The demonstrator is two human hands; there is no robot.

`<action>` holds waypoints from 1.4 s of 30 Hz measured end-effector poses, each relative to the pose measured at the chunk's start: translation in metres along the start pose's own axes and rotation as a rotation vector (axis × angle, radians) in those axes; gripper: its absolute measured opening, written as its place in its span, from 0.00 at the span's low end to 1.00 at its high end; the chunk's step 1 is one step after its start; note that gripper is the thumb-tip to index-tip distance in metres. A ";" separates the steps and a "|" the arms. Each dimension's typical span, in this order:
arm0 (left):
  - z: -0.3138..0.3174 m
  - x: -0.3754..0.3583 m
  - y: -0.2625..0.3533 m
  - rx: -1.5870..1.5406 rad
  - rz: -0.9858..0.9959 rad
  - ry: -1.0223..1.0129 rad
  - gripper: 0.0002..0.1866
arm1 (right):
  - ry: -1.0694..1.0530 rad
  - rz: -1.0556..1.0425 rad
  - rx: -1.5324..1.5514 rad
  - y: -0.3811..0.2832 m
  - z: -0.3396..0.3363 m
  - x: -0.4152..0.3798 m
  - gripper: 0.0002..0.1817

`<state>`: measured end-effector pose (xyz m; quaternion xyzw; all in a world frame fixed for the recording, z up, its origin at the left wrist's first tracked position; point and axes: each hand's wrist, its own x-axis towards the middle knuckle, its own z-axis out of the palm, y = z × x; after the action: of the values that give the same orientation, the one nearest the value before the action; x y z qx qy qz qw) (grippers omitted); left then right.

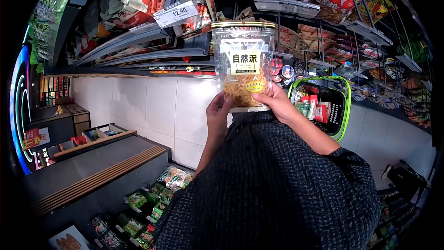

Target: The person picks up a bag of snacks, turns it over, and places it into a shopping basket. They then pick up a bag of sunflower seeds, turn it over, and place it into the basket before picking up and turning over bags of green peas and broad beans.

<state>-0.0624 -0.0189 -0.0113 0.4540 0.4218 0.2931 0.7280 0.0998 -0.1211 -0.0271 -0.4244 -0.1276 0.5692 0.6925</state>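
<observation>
Upright in front of me is a clear snack pouch [245, 67] with a pale label, dark Chinese lettering and golden shredded food in its lower half. My left hand [218, 108] grips its lower left edge, thumb on the front. On the lower right side, my right hand [276, 103] pinches the same pouch with the thumb across the front. The fingers behind the pouch are hidden. Beyond the right hand, a black shopping basket [340, 111] with a bright green rim stands on the floor, holding several small red, white and green packets.
Snack shelves and hanging packets [319, 41] run along the far side. A price tag [176, 14] reading 12.90 juts out at upper left. Pale floor tiles [178, 111] lie below. A dark counter [101, 171] is at left, with green packages [159, 208] at its foot.
</observation>
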 end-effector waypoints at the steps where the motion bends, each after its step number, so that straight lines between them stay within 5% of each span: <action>1: -0.004 0.001 -0.003 0.068 -0.001 -0.029 0.17 | 0.000 0.000 0.000 0.002 -0.002 0.001 0.19; 42: 0.001 -0.005 -0.001 0.123 -0.011 -0.068 0.17 | 0.067 0.061 0.033 0.004 -0.006 -0.001 0.21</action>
<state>-0.0638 -0.0240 -0.0101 0.5054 0.4166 0.2471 0.7141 0.1007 -0.1249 -0.0338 -0.4354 -0.0818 0.5774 0.6858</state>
